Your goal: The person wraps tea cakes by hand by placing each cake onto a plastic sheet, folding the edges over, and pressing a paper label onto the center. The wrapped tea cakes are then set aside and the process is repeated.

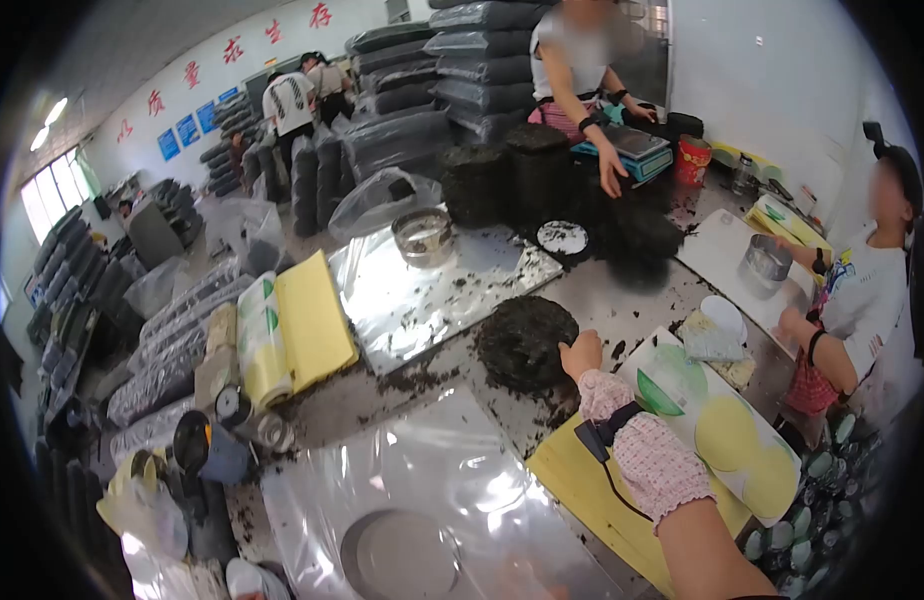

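Right hand (582, 352): fingers curled against the right edge of a dark round mass (527, 343), located mid-table; firmness of grip cannot be told. Left hand: out of view, state cannot be told.

Containers: a blue-grey cup (225, 460), left side, has a yellow-orange item at its mouth; its interior is dark. A metal ring (422, 237) stands on the far reflective sheet (432, 310), which bears dark crumbs. A second ring (768, 262) stands at right, beside a co-worker's hands. A red can (692, 160) stands far right, near a clear jar (744, 176); contents of both cannot be told.

Surface: the grey table (622, 290) carries scattered dark crumbs. The near reflective sheet (412, 450) has a round opening or recess. Yellow sheets lie left and right.

Room: wrapped dark packs (482, 70) are stacked at the far side; red characters mark the white wall.
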Tool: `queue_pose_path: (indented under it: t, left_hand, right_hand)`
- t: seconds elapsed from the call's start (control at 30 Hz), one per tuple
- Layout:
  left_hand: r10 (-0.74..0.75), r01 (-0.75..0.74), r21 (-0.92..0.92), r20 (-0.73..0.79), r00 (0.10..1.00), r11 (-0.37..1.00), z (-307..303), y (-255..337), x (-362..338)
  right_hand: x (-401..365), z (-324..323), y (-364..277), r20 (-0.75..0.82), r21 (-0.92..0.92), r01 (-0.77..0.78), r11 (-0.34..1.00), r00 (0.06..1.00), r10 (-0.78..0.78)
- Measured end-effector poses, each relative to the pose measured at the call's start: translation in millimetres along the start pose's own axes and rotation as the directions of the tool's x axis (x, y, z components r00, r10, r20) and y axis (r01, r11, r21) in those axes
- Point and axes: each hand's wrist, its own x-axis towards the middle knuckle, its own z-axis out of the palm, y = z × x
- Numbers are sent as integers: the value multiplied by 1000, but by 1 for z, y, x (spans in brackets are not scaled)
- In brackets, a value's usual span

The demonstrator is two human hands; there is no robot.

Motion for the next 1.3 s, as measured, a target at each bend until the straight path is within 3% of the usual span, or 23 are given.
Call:
queue_pose_path:
  t: [0.03,0.1,0.17,0.23,0.27,0.37,0.43,0.5,0.53,0.57,0.6,0.63,0.7,0.73,0.83,0.87,0.97,1.0,1.07,1.1,1.17,1.23,1.3]
  left_hand:
    - [185,-185,19,-43,982,983,17,-52,4]
    - [-121,126,-60,84,989,990,-12,13,-11]
    - [69,-104,-194,-176,982,976,28,-47,-8]
    - [68,-143,-267,-272,960,953,30,-29,-15]
    - [48,-132,-306,-267,963,943,33,-32,-15]
    - [-84,-29,-361,-293,952,932,33,-10,-17]
    - [239,-441,-318,-513,824,839,17,110,-41]
    - [550,-673,-262,-413,726,691,37,169,-66]
    - [659,-726,-252,-308,687,639,46,195,-76]
    - [674,-689,-361,-191,714,628,60,215,-83]
    - [689,-672,-351,-98,718,651,77,220,-86]
    - [687,-671,-391,-121,716,630,76,220,-90]
    - [693,-679,-458,-171,700,574,62,222,-92]
    - [744,-743,-454,-224,630,492,47,217,-91]
    - [667,-739,-353,-321,672,574,16,210,-85]
    - [619,-644,-323,-190,762,694,18,212,-77]
    - [495,-451,-342,51,867,825,64,199,-57]
    - [558,-535,-251,26,829,807,71,193,-56]
    - [530,-489,-255,126,839,834,48,209,-49]
    - [511,-460,-261,186,839,849,40,219,-44]
    - [520,-549,2,318,793,836,50,228,-38]
    - [445,-584,241,447,776,775,61,244,-35]
    - [425,-610,339,481,767,717,68,248,-39]
  right_hand:
    - [-8,4,3,-60,63,20,998,998,-16]
    - [-18,19,11,-181,191,77,979,983,-42]
    - [-26,29,23,-166,403,44,914,986,26]
    - [-24,46,36,-87,647,-28,762,990,110]
    - [-33,35,33,106,798,-186,573,980,171]
    - [-67,2,26,322,866,-314,389,946,47]
    - [-114,-36,1,317,860,-281,426,948,-14]
    - [-150,-53,-12,340,864,-263,429,934,-112]
    - [-166,-49,-15,358,888,-282,363,919,-163]
    - [-185,-45,-16,379,887,-289,360,901,-211]
    - [-206,-41,-17,391,889,-289,354,882,-264]
    - [-225,-40,-21,395,895,-283,344,862,-319]
    - [-267,-57,-37,517,786,-304,538,801,-303]
    - [-285,-47,-39,500,813,-293,503,795,-345]
    - [-340,-54,-52,531,819,-293,493,712,-459]
    - [-350,-57,-57,538,728,-101,678,697,-474]
    - [-360,-80,-76,423,550,371,748,649,-632]
    - [-356,-91,-89,327,466,592,657,575,-750]
    - [-347,-114,-116,233,221,889,401,351,-907]
    - [-346,-117,-136,413,307,875,373,230,-881]
    - [-363,-77,-145,607,179,903,392,212,-766]
    - [-385,-33,-133,515,-50,953,300,282,-810]
    - [-391,-26,-130,534,-101,960,260,273,-800]
